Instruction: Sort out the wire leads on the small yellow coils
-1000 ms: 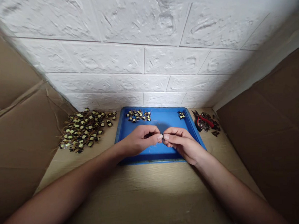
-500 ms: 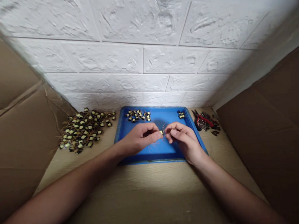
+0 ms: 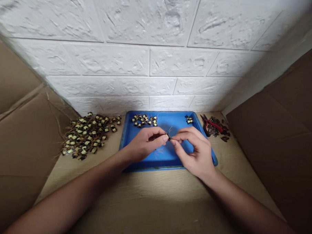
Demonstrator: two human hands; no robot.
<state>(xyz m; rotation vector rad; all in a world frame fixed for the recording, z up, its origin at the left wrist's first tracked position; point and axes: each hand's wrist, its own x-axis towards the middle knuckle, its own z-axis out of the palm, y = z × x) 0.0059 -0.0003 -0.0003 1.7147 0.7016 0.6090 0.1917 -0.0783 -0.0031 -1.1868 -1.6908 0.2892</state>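
So, nearest to us is the light wood-look tabletop [image 3: 159, 199], with our two forearms [image 3: 79, 192] reaching in over it from either side. Our left hand [image 3: 145, 145] has a small black-and-yellow component [image 3: 167, 136] pinched between thumb and fingertips, with a couple of thin wire leads poking up from it. Our right hand [image 3: 196, 149] is right up against the other end, thumb and index fingertips nearly together — we can't tell if they're nipping a lead or just touching.

All of that sits above the middle of a blue tray [image 3: 158, 162], where some fine wire bits [image 3: 159, 152] show below our left hand. Off to the left of the tray we've got a big heap of similar yellow-topped pieces [image 3: 89, 133], wires sticking out every which way. To the right, red-handled pliers [image 3: 215, 125] lie on a scatter of small dark bits [image 3: 225, 138].

Toward the tray's far edge, there's a cluster of pieces [image 3: 144, 120] on the left and a smaller bunch [image 3: 189, 120] on the right. Cardboard panels [image 3: 281, 139] flank us both sides, and a white brick-pattern wall [image 3: 153, 58] closes off the back.
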